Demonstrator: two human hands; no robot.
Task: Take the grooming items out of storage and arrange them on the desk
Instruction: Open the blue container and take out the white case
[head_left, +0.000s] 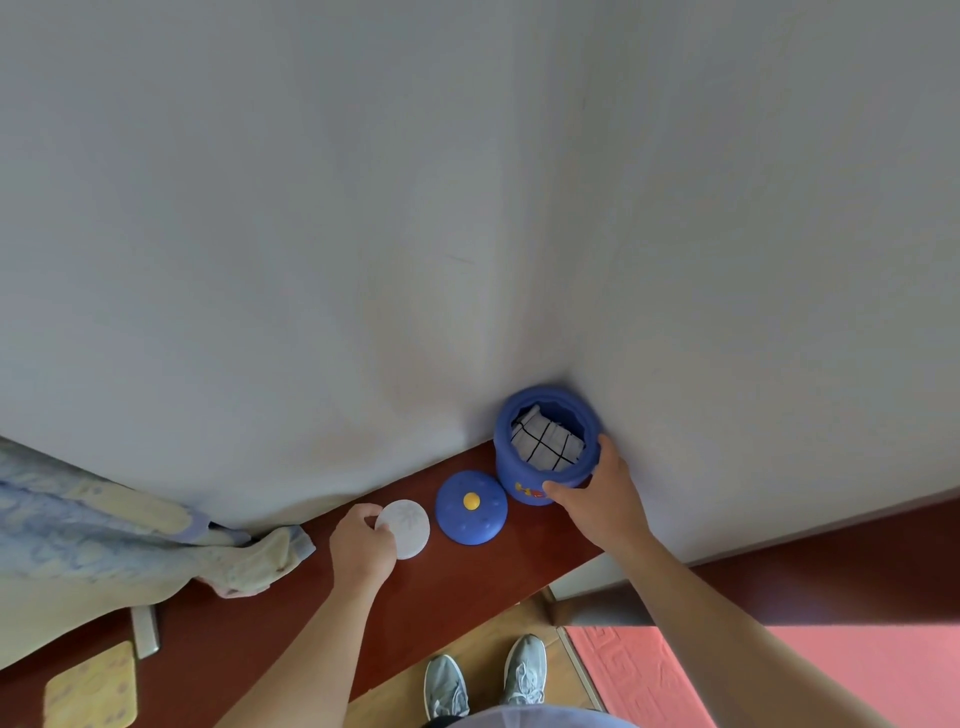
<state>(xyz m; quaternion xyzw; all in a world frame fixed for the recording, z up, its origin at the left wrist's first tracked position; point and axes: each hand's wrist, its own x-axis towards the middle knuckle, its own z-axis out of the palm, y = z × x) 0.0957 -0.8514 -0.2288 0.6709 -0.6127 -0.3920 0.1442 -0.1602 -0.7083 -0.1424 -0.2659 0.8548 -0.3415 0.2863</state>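
A round blue storage jar (540, 480) stands uncovered on the dark red desk (467, 587), in the corner against the white wall. Folded white cloth with black grid lines (545, 441) fills its mouth. My right hand (597, 499) grips the jar's front wall, thumb on one side and fingers round the other. The jar's blue lid (470, 508) with a yellow knob lies on the desk just left of the jar. Left of the lid lies a flat white round pad (405, 527); my left hand (363, 545) pinches its left edge against the desk.
A blue and cream cloth (104, 525) is draped over the desk's left part. A yellow patterned pad (91, 691) and a grey bar (145, 631) lie at the lower left. Below the desk edge are wooden floor, my grey shoes (485, 680) and a pink mat (727, 670).
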